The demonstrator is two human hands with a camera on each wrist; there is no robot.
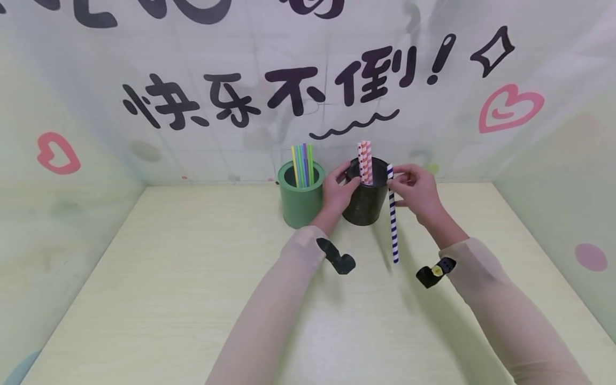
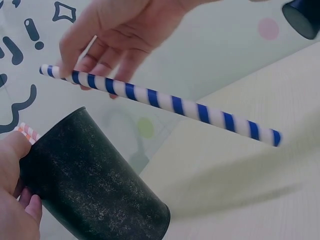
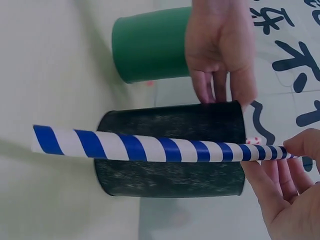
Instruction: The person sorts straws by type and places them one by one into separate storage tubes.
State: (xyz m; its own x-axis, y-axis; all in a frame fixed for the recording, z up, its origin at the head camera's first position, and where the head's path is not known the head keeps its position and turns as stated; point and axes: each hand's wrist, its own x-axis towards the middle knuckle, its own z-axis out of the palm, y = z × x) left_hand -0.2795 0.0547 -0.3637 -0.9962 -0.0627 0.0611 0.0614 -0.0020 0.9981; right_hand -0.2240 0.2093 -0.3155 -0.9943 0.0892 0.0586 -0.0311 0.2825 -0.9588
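Note:
My right hand point(image 1: 420, 191) pinches a blue-and-white striped paper straw point(image 1: 393, 231) near its top end. The straw hangs almost upright in front of the right side of a black cup point(image 1: 363, 206), its lower end above the table. At the cup's left side, my left hand point(image 1: 339, 192) grips the rim between thumb and fingers. Inside that cup stand several red- and orange-patterned paper straws point(image 1: 366, 160), leaning at its left part. In the right wrist view, the striped straw point(image 3: 150, 148) passes in front of the cup's side point(image 3: 170, 180).
Just left of the black cup stands a green cup point(image 1: 300, 208) with several thin coloured straws point(image 1: 303, 166). A printed white backdrop point(image 1: 231, 155) rises close behind both cups. The pale wooden table point(image 1: 183, 299) stretches toward me, with side panels left and right.

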